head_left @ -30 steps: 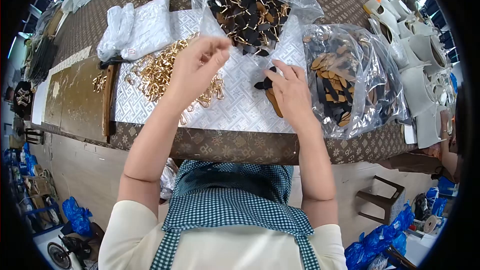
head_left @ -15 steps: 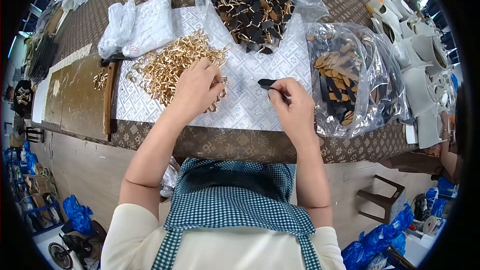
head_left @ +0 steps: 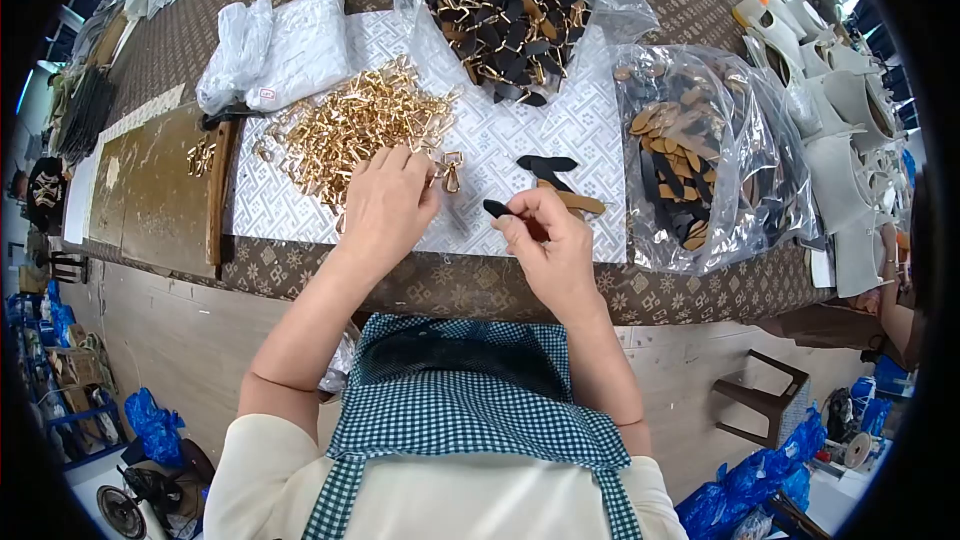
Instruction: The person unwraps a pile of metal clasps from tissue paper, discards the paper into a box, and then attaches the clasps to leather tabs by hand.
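Observation:
My right hand (head_left: 555,245) pinches a black leather strap tab (head_left: 495,208) between thumb and fingers, its rounded end pointing left. Just beyond that hand lie a loose black tab (head_left: 547,163) and a tan tab (head_left: 582,203), overlapping another black strip. My left hand (head_left: 388,202) is curled at the near right edge of a heap of gold metal clasps (head_left: 365,125). Its fingers are bent down and closed, and what they hold is hidden under them. A few gold clasps (head_left: 451,174) lie right beside its fingertips.
A clear bag of tabs with gold clasps (head_left: 510,25) stands at the back. Another bag of black and tan tabs (head_left: 690,155) is on the right. White plastic packets (head_left: 300,50) lie back left, beside a brown board (head_left: 155,190). Pale shoe uppers (head_left: 850,110) line the right edge.
My right hand has moved left and toward me, now with a black tab; loose tabs show on the table where it was. My left hand has drawn slightly back toward me.

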The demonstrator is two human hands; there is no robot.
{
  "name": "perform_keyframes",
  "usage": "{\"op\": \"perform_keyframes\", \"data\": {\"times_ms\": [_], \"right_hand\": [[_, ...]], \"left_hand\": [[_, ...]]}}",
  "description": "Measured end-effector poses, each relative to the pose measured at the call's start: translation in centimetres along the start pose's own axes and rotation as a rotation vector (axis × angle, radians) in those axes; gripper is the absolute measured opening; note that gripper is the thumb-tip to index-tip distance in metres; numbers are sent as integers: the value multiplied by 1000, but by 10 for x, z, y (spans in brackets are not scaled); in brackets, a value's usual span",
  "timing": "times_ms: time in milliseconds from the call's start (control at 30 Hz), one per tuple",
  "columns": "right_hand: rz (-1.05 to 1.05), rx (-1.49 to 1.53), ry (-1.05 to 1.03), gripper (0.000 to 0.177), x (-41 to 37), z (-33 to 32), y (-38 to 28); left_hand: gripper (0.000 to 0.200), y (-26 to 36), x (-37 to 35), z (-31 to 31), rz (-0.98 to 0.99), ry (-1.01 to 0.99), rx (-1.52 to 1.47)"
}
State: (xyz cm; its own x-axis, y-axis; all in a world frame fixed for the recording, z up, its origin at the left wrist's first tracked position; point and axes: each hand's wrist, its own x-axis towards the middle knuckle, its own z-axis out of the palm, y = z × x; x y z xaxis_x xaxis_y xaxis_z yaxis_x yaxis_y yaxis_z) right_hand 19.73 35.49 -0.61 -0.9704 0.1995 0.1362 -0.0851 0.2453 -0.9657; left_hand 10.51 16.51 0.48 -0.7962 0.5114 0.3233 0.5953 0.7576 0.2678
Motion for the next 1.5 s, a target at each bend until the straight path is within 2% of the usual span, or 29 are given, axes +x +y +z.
{"op": "perform_keyframes", "data": {"times_ms": [167, 267, 300, 433, 533, 633, 733, 767, 1000, 1100, 1200, 1300, 1400, 1500], "right_hand": [[110, 193, -97, 10, -4, -2, -1], [187, 325, -106, 11, -5, 0, -1], [218, 355, -106, 11, -4, 0, -2], [306, 447, -139, 12, -1, -4, -9], [318, 520, -133, 10, -3, -6, -10], [259, 381, -80, 11, -5, -7, -14], [102, 153, -15, 13, -9, -4, -23], [36, 75, -9, 19, -10, -5, -24], [-110, -101, -12, 36, -16, -5, -18], [-121, -180, 37, 31, -16, -3, -9], [-95, -190, -16, 27, -17, -3, -10], [-145, -194, 57, 25, -19, -2, -11], [-108, -220, 83, 25, -20, -2, -16], [-102, -92, 50, 27, -18, -5, -15]], "left_hand": [[20, -2, 5, -1, 22, 37, -90], [21, 0, 6, -10, -58, 23, -405], [23, 9, 4, -16, -173, -18, -607], [25, 13, -5, -15, -84, -213, -1016], [20, 20, -10, -6, -75, -290, -1167], [15, 24, -12, -3, -200, -367, -1393], [16, 30, -10, 1, -313, -367, -1537], [16, 30, -9, 3, -354, -385, -1577], [16, 30, 2, -3, -389, -468, -1204], [15, 31, 0, 0, -390, -471, -1182], [13, 34, -2, -1, -398, -488, -1192], [13, 35, -5, 1, -394, -468, -1207], [11, 35, -3, 1, -378, -483, -1230], [7, 38, -1, -4, -402, -531, -1341]]}}
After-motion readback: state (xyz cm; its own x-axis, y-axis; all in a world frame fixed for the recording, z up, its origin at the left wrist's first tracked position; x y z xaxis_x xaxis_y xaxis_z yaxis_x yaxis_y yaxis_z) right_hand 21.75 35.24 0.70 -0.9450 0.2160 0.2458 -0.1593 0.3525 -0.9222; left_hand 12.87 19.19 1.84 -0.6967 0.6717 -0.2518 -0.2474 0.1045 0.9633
